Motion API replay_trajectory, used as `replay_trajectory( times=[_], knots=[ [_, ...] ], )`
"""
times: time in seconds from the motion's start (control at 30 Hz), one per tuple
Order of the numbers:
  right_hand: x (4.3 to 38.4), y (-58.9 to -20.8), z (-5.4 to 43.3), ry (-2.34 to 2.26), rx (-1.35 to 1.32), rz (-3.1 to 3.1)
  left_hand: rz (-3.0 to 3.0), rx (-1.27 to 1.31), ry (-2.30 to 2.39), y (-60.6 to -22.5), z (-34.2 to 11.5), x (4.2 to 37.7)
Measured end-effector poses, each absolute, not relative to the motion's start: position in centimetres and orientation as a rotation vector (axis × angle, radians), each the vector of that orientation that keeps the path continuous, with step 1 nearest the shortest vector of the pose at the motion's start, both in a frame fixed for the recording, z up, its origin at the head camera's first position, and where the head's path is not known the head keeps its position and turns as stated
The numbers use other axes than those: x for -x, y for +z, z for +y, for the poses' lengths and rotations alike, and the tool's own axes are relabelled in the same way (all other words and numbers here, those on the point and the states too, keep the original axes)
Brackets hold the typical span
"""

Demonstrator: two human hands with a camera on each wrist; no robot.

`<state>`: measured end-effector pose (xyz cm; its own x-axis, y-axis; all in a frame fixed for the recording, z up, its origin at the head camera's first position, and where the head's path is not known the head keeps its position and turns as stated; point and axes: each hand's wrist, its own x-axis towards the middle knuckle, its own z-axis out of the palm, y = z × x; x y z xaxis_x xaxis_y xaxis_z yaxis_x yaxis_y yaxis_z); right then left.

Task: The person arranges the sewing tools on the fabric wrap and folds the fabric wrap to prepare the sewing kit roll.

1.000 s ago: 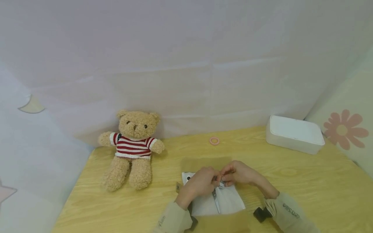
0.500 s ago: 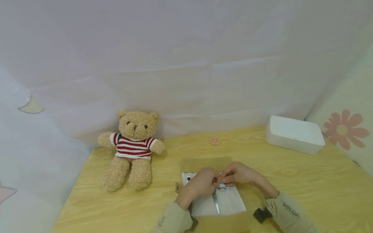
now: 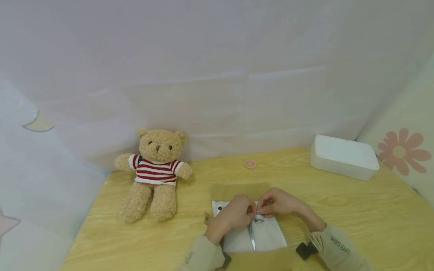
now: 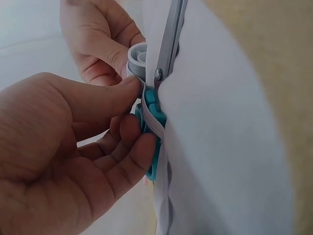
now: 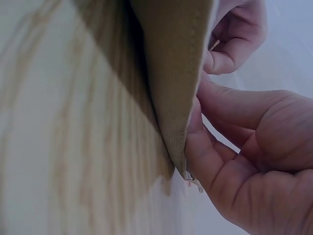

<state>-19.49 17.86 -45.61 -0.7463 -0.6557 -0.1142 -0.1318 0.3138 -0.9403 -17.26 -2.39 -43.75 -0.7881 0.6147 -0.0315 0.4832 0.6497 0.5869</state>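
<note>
At lower centre, left grip (image 3: 236, 212) pinches one elastic band (image 4: 152, 120) across one pair of scissors (image 3: 251, 238) — right grip (image 3: 278, 203) touches one roll (image 4: 137, 60), its hold unclear.

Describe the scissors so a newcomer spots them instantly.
On the wooden table, find the white cloth right of the teddy bear. The scissors lie on it, an elastic strip crossing their teal handles. Long metal blades distinguish them from the pale roll alongside.

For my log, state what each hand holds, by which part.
The left hand seems to pinch the elastic strap where it crosses the teal scissor handle. The right hand touches the pale roll; any grip is hidden.
</note>
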Motion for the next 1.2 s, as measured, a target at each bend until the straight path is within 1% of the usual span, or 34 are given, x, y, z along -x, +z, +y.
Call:
replay_trajectory(
  times=[0.33, 0.73, 0.9, 1.03, 1.2],
  knots=[
    [19.3, -45.3, 17.6, -1.49, 0.63, 2.047, 2.624, -0.864, 0.926, -43.6, -2.7, 17.1],
    [19.2, -45.2, 17.3, -1.479, 0.679, 2.051, 2.606, -0.847, 0.921, -43.5, -3.2, 16.9],
    [19.4, -44.7, 17.4, -1.457, 0.727, 2.093, 2.601, -0.89, 1.02, -43.1, -4.3, 16.8],
    [19.7, -44.3, 18.1, -1.455, 0.725, 2.151, 2.614, -0.884, 1.118, -42.5, -6.2, 15.7],
    [20.5, -43.9, 19.4, -1.502, 0.671, 2.202, 2.539, -0.643, 1.266, -42.3, -9.8, 12.4]
  ],
)
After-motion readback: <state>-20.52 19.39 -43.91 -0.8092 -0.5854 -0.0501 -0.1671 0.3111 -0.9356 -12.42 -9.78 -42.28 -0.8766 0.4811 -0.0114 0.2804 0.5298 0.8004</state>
